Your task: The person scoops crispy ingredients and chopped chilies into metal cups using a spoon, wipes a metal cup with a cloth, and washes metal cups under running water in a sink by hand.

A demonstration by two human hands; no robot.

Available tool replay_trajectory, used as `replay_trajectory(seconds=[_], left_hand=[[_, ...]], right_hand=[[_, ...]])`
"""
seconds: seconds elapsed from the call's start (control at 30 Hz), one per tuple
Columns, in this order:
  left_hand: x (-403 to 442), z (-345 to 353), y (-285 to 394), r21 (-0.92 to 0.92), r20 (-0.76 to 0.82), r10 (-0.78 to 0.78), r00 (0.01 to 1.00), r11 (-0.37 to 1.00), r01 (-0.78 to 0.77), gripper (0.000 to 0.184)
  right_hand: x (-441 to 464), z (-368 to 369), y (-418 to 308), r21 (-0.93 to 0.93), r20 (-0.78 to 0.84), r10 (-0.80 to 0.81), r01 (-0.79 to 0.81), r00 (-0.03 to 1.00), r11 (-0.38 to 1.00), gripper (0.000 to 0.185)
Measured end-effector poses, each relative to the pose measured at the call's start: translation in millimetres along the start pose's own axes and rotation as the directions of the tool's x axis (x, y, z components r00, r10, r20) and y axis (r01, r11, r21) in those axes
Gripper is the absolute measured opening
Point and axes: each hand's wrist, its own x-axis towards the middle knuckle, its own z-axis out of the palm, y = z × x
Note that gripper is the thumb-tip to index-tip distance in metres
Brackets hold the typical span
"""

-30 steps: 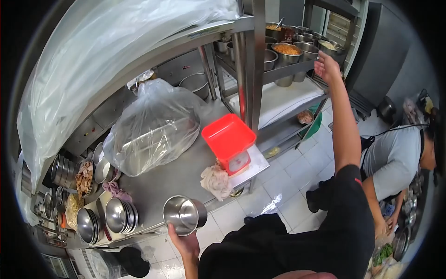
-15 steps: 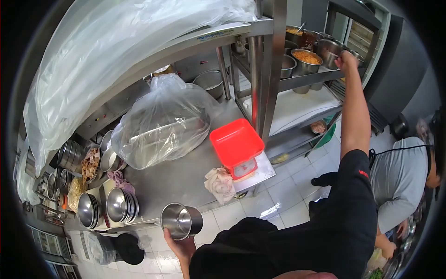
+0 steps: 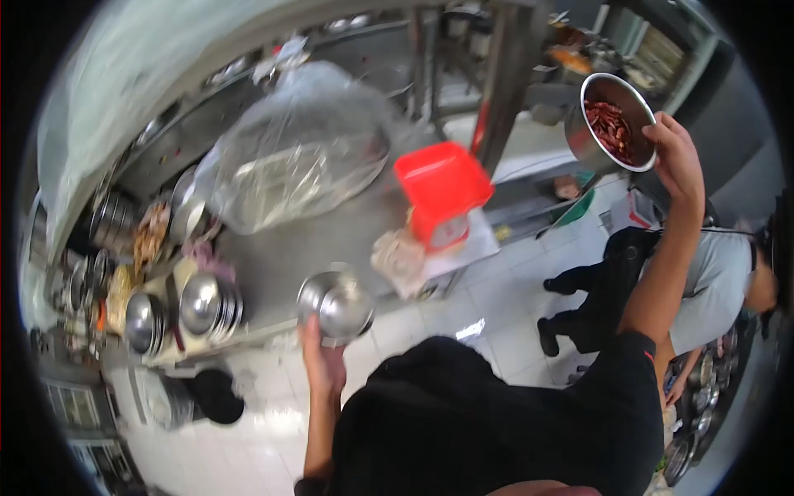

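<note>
My left hand (image 3: 325, 362) grips a round stainless steel pot (image 3: 341, 307) by its side, over the front edge of the steel counter (image 3: 269, 285). Nothing shows inside that pot, though the view is blurred. Up at the right, my right hand (image 3: 680, 161) holds a steel container (image 3: 580, 136) by its rim. It is tilted towards me, and dark red pieces that look like dried chillies (image 3: 610, 131) lie inside. A red plastic tray (image 3: 442, 178) rests on a red scale (image 3: 449, 236) at the counter's right end, between the two hands.
A large clear plastic bag (image 3: 306, 157) stands on the counter. Stacked steel bowls (image 3: 203, 303) sit at its left front. A crumpled cloth (image 3: 399, 260) lies by the scale. Another person in a grey top (image 3: 707, 277) bends down at the right. Food containers (image 3: 575, 58) fill the back shelf.
My right hand has lifted the steel container with red pieces off the back shelf and brought it nearer. The pot in my left hand has moved slightly up and right. The view has shifted.
</note>
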Motion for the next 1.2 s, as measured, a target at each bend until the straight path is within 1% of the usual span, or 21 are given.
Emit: replay_trajectory(seconds=[0.07, 0.13, 0.2, 0.27, 0.33, 0.4, 0.47, 0.53, 0.57, 0.67, 0.8, 0.87, 0.9, 1.07, 1.17, 1.2], left_hand=[[-1, 2, 8, 0.102, -0.057, -0.002, 0.998, 0.995, 0.008, 0.07], [1, -4, 7, 0.129, -0.134, -0.002, 0.991, 0.991, 0.019, 0.081], [-2, 0, 20, 0.217, -0.125, -0.04, 0.991, 0.974, 0.067, 0.084], [-7, 2, 28, 0.157, -0.148, 0.009, 0.989, 0.987, 0.015, 0.087], [-4, -4, 33, 0.113, -0.157, 0.043, 0.987, 0.993, -0.026, 0.088], [1, -14, 34, 0.067, -0.182, 0.055, 0.982, 0.997, -0.043, 0.088], [4, -20, 37, 0.074, -0.241, 0.124, 0.963, 0.991, -0.109, 0.091], [23, -34, 29, 0.087, -0.304, 0.203, 0.931, 0.979, -0.185, 0.093], [25, -37, 33, 0.143, -0.357, 0.205, 0.911, 0.976, -0.163, 0.097], [34, -49, 39, 0.156, -0.42, 0.191, 0.887, 0.978, -0.137, 0.101], [42, -61, 43, 0.126, -0.422, 0.24, 0.874, 0.971, -0.205, 0.101], [42, -65, 47, 0.119, -0.415, 0.212, 0.885, 0.977, -0.178, 0.101], [40, -66, 50, 0.117, -0.411, 0.196, 0.89, 0.98, -0.162, 0.101], [24, -63, 72, -0.014, -0.288, 0.189, 0.939, 0.979, -0.202, 0.096], [20, -63, 75, -0.031, -0.249, 0.193, 0.949, 0.978, -0.207, 0.095], [20, -63, 77, -0.028, -0.239, 0.198, 0.951, 0.977, -0.21, 0.094]], right_hand=[[-22, 41, 8, -0.021, 0.185, 0.039, -0.036, 0.982, 0.999, 0.009], [-48, 105, 13, -0.061, 0.27, 0.065, -0.05, 0.961, 0.997, 0.011], [-75, 165, 24, -0.131, 0.338, 0.043, 0.002, 0.94, 0.991, 0.013], [-105, 234, 30, -0.197, 0.359, -0.039, 0.116, 0.932, 0.973, 0.016], [-121, 286, 51, -0.175, 0.442, -0.219, 0.324, 0.87, 0.93, 0.016], [-137, 334, 65, -0.33, 0.435, -0.395, 0.552, 0.809, 0.766, 0.015], [-160, 376, 63, -0.325, 0.433, -0.622, 0.757, 0.652, 0.567, 0.013], [-174, 402, 72, -0.319, 0.49, -0.671, 0.831, 0.557, 0.457, 0.012], [-182, 412, 76, -0.316, 0.517, -0.688, 0.861, 0.509, 0.4, 0.012], [-194, 431, 84, -0.284, 0.58, -0.676, 0.891, 0.454, 0.354, 0.013], [-195, 445, 87, -0.249, 0.596, -0.695, 0.916, 0.402, 0.315, 0.014], [-192, 451, 83, -0.229, 0.598, -0.708, 0.926, 0.376, 0.299, 0.015], [-191, 453, 79, -0.231, 0.584, -0.721, 0.927, 0.374, 0.294, 0.015], [-188, 452, 58, -0.267, 0.521, -0.77, 0.927, 0.368, 0.263, 0.015], [-187, 456, 48, -0.207, 0.458, -0.807, 0.927, 0.373, 0.311, 0.013], [-184, 457, 48, -0.235, 0.435, -0.787, 0.899, 0.437, 0.37, 0.014]])
